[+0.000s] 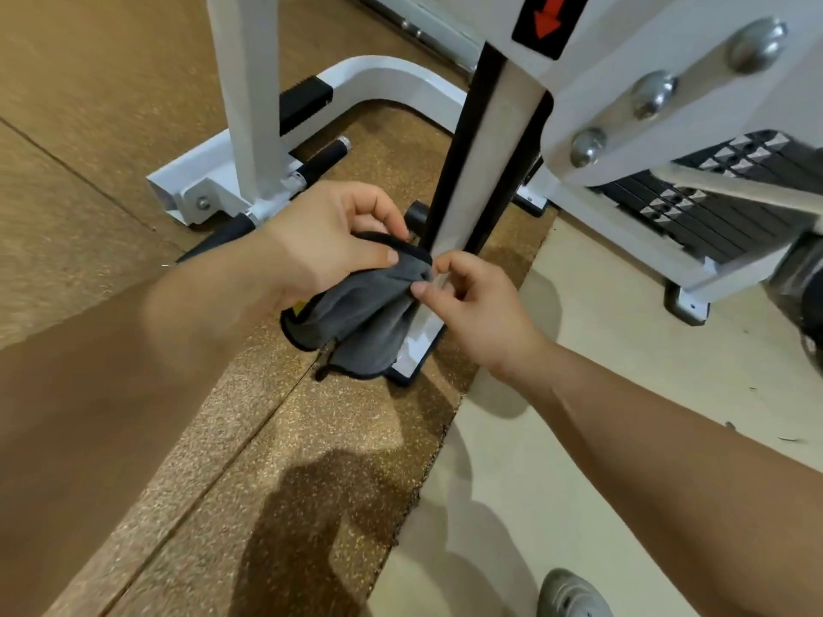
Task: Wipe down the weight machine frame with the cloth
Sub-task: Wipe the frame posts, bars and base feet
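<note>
A grey cloth point(356, 325) with a dark hem hangs in front of the foot of the white weight machine frame point(483, 171). My left hand point(325, 242) grips the cloth's upper edge between thumb and curled fingers. My right hand point(472, 305) pinches the cloth's right edge with thumb and forefinger, close against the white upright. The cloth's lower folds dangle over the frame's base plate point(421, 351), hiding part of it.
A white curved base tube point(392, 80) and black foot pegs point(320, 160) lie behind on the brown speckled rubber mat point(285, 460). A black weight stack point(721, 202) sits at right on the pale floor point(623, 349). A grey shoe point(572, 594) shows at the bottom.
</note>
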